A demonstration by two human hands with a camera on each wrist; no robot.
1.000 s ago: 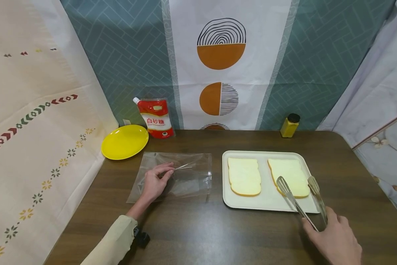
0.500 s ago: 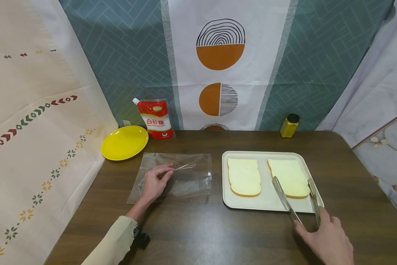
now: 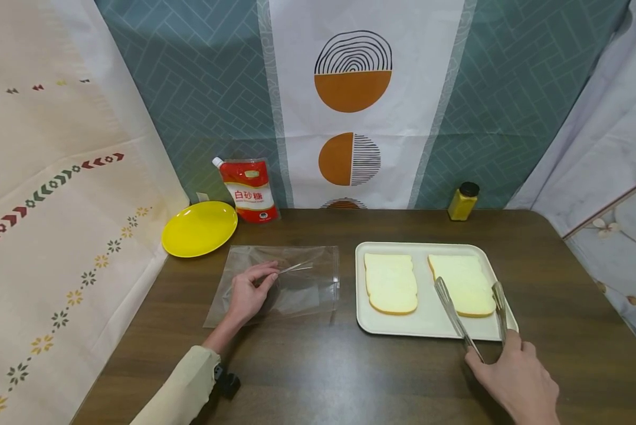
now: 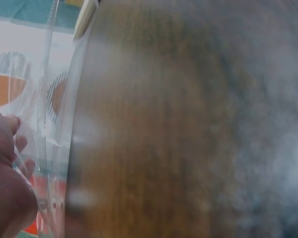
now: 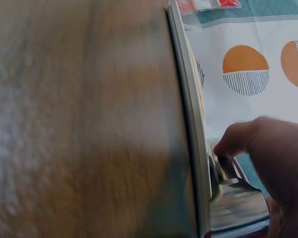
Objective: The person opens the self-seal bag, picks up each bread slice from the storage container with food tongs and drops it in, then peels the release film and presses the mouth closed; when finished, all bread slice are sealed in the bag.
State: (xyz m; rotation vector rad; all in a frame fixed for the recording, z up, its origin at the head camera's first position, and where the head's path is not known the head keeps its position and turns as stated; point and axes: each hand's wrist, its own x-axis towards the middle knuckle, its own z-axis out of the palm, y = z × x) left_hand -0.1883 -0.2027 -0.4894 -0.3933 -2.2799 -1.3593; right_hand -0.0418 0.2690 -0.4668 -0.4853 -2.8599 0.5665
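My left hand (image 3: pixel 248 295) pinches the upper layer of a clear plastic bag (image 3: pixel 302 298) lying flat on the table; the film is pulled into a fold at the fingertips. The left wrist view also shows the bag (image 4: pixel 49 148) beside the fingers. In my right hand (image 3: pixel 517 378) are metal tongs (image 3: pixel 452 313), held spread. Their arms straddle the lower part of the right bread slice (image 3: pixel 461 280), one on each side; whether they touch it I cannot tell. Another bread slice (image 3: pixel 390 283) lies left of it on the same cream tray (image 3: pixel 423 324).
Behind the bag stand a yellow plate (image 3: pixel 200 229), leaning at the left, and a red and white pouch (image 3: pixel 251 192) with a white cap. A yellow jar (image 3: pixel 464 202) with a black lid is at the back right. Curtains border the brown table (image 3: pixel 318 378).
The right hand and tongs have shifted left and slightly forward, bringing the tong arms to either side of the right slice. My left hand and the bag have stayed in place.
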